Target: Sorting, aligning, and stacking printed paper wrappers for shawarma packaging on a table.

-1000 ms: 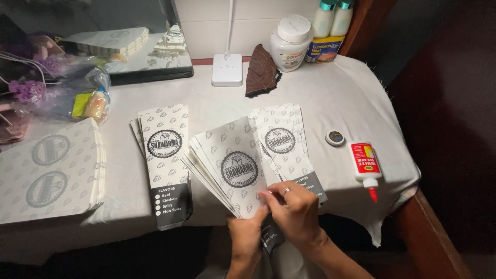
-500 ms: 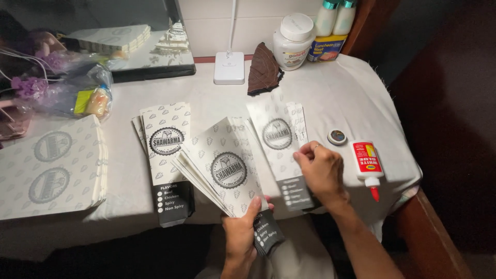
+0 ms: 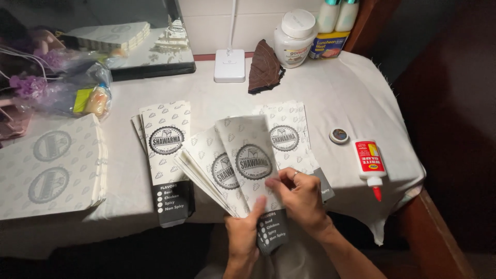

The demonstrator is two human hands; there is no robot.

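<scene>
Holding a fanned stack of paper sleeves (image 3: 227, 173), we have both hands at its near end, close to the front edge of the tabletop (image 3: 330, 98). Our left hand (image 3: 244, 238) is closed around the dark bottom ends of the stack, thumb pressed on top. Our right hand (image 3: 299, 195), ring on one finger, pinches the right edge of the top sleeve (image 3: 251, 163) between thumb and fingertips. The sleeves are white with a round dark emblem and a dark band at the near end. Their long axis runs away from us, leaning slightly left, so the stack extends up and away from the hands, which share the near end side by side, the right just beside the left.

Just right of the fan and partly under our right hand, a second pile of sleeves (image 3: 287, 134) lies flat on the tabletop; a third pile (image 3: 165, 155) lies to the left. Farther left sits a stack of larger printed sheets (image 3: 49, 165). To the right we see a small round cap (image 3: 339, 135) and a white glue bottle (image 3: 369, 165) lying down. At the back stand a white jar (image 3: 294, 32), a dark folded cloth (image 3: 263, 67) and a small white lamp base (image 3: 229, 65).
</scene>
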